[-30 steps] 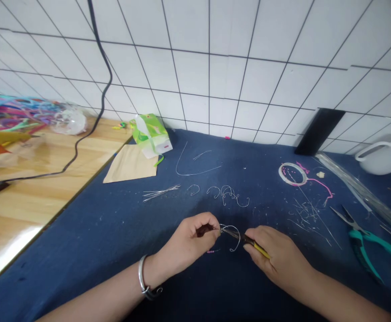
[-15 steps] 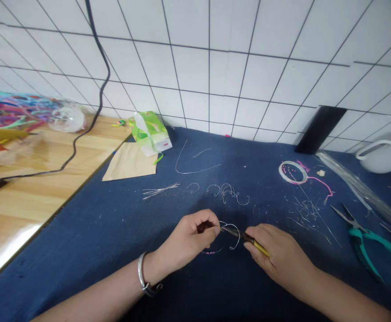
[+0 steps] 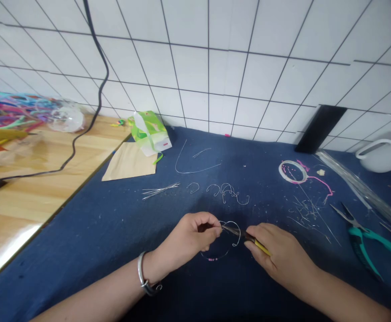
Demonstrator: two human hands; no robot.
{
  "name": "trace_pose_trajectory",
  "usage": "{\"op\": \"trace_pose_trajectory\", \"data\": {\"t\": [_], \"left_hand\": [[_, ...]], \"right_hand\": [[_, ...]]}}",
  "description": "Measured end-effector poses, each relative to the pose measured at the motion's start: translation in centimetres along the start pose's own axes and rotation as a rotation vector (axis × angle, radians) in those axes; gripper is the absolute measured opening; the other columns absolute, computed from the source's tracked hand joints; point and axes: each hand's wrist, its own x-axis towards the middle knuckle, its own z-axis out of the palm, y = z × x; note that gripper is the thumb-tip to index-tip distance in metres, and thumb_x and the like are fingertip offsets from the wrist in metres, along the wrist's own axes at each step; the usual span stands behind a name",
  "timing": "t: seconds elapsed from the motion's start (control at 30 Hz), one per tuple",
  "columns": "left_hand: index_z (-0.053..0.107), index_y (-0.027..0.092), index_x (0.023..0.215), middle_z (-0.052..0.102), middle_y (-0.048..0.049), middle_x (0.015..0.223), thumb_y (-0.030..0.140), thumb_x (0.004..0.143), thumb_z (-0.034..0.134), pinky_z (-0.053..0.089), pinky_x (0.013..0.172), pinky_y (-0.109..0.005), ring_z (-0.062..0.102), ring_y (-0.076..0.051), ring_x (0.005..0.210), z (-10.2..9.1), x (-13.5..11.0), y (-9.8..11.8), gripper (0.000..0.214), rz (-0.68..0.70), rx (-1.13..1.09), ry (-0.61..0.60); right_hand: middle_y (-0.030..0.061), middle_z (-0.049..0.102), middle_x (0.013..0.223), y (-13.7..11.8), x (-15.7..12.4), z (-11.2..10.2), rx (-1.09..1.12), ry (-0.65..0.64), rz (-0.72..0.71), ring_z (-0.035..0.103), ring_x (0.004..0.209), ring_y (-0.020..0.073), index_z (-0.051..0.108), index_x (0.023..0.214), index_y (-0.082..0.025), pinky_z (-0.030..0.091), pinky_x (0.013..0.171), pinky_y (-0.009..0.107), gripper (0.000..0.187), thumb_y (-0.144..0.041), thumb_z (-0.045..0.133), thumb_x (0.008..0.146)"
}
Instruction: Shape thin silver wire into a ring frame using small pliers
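Note:
My left hand (image 3: 195,232) pinches a thin silver wire (image 3: 238,232) between thumb and fingertips; its curved, hooked end sticks out to the right. My right hand (image 3: 277,252) is closed around pliers (image 3: 260,247) with yellow and dark handles. Their jaws point left and meet the wire right beside my left fingertips. Below the left hand hangs a fine loop strung with several small pink beads (image 3: 212,259); how it joins the wire is hidden by my fingers. Just beyond the hands lie several bent wire pieces (image 3: 229,192).
Straight wires (image 3: 161,191) and a long bent wire (image 3: 198,172) lie on the dark blue cloth (image 3: 91,250). On the right are a white ring dish (image 3: 293,172) with pink beads, wire scraps (image 3: 305,212), teal pliers (image 3: 366,237) and a white mug (image 3: 383,156). A green tissue pack (image 3: 151,132) stands back left.
The beaded loop has swung slightly lower and to the right, showing more of its curve. The wire's hooked end has shifted a little. Both hands have hardly moved.

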Motion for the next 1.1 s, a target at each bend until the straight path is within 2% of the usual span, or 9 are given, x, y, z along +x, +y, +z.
{"op": "trace_pose_trajectory", "data": {"t": [0.47, 0.6, 0.83, 1.1], "left_hand": [[0.059, 0.013, 0.078, 0.055, 0.0003, 0.069, 0.032, 0.078, 0.055, 0.031, 0.042, -0.017, 0.042, -0.004, 0.047, 0.19, -0.36, 0.52, 0.019, -0.131, -0.220, -0.053], [0.058, 0.013, 0.075, 0.051, 0.0024, 0.062, 0.031, 0.079, 0.055, 0.030, 0.044, -0.018, 0.041, -0.004, 0.046, 0.23, -0.30, 0.38, 0.018, -0.103, -0.266, -0.044], [0.057, 0.013, 0.076, 0.054, 0.0008, 0.070, 0.023, 0.080, 0.054, 0.023, 0.043, -0.020, 0.034, -0.003, 0.045, 0.12, -0.35, 0.51, 0.011, -0.069, -0.349, -0.064], [0.057, 0.011, 0.075, 0.055, -0.0011, 0.071, 0.021, 0.079, 0.056, 0.021, 0.043, -0.020, 0.035, -0.003, 0.045, -0.02, -0.24, 0.23, 0.011, -0.046, -0.415, -0.139]], "right_hand": [[0.0022, 0.058, 0.077, -0.31, -0.06, 0.32, 0.038, 0.052, 0.046, 0.054, 0.067, 0.0144, 0.051, 0.096, -0.019, 0.042, 0.061, 0.028, 0.014, -0.026, 0.042, 0.088], [0.0020, 0.058, 0.076, -0.40, -0.07, 0.34, 0.056, 0.066, 0.049, 0.054, 0.067, 0.0144, 0.050, 0.097, -0.020, 0.043, 0.061, 0.028, 0.015, -0.027, 0.042, 0.088], [0.0024, 0.056, 0.079, -0.22, -0.07, 0.53, 0.130, 0.030, 0.061, 0.052, 0.070, 0.0139, 0.049, 0.098, -0.020, 0.042, 0.063, 0.029, 0.015, -0.027, 0.043, 0.087], [0.0033, 0.053, 0.083, 0.00, -0.13, 0.24, 0.229, -0.008, 0.028, 0.050, 0.075, 0.0145, 0.047, 0.101, -0.020, 0.042, 0.067, 0.030, 0.017, -0.028, 0.044, 0.087]]}}
